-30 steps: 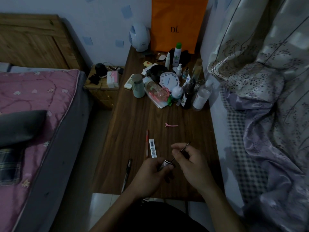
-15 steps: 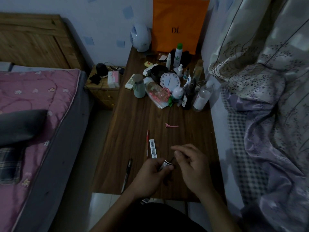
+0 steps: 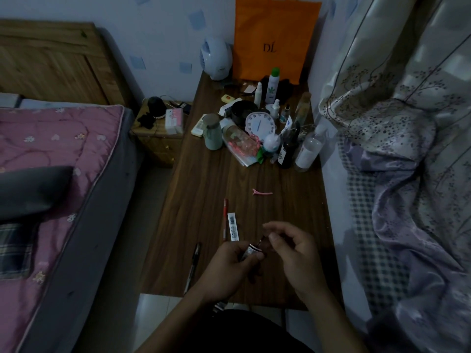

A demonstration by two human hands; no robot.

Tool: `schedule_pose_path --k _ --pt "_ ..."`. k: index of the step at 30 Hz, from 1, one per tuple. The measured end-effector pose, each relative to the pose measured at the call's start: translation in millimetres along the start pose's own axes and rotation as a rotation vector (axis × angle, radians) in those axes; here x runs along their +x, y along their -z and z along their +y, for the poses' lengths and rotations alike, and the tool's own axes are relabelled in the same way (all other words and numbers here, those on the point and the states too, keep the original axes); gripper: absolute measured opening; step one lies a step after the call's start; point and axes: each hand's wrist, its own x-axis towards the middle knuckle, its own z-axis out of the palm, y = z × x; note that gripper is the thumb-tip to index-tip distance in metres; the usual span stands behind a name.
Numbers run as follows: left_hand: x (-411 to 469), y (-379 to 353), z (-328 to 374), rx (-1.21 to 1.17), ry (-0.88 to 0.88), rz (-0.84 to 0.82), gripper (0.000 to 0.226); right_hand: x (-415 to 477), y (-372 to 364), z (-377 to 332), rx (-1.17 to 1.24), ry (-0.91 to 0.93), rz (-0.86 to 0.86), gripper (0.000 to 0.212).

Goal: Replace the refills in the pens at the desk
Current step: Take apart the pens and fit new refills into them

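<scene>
Head view: our left hand (image 3: pixel 230 270) is wrapped around a pen barrel (image 3: pixel 249 252), fingers closed on it with its open end showing between thumb and forefinger. Our right hand (image 3: pixel 293 250) pinches narrow right at that opening, apparently on a thin refill tip (image 3: pixel 260 242), though the dim light leaves this unsure. We judge one pen is mid-swap, the refill nearly seated or just started out. Just beyond our left fingertips lie a red pen (image 3: pixel 224 219) and a barcode-labelled refill pack (image 3: pixel 233 226) on the desk (image 3: pixel 204 200). Left of our left knuckles lies a black pen (image 3: pixel 193 263), untouched, so those two seem left to do.
</scene>
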Motion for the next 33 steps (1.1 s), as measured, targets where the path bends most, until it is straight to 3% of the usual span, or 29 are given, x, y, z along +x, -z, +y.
schedule_pose_path --k 11,22,33 --pt "1 1 -1 0.021 0.002 -0.041 0.013 1 5 -3 -0.004 -0.024 -0.097 0.039" --pt "-1 5 -2 0.054 0.047 -0.052 0.013 9 5 1 0.155 -0.089 0.100 0.030" --pt "0 3 -3 0.018 0.081 -0.089 0.012 13 8 6 0.066 -0.073 0.025 0.035"
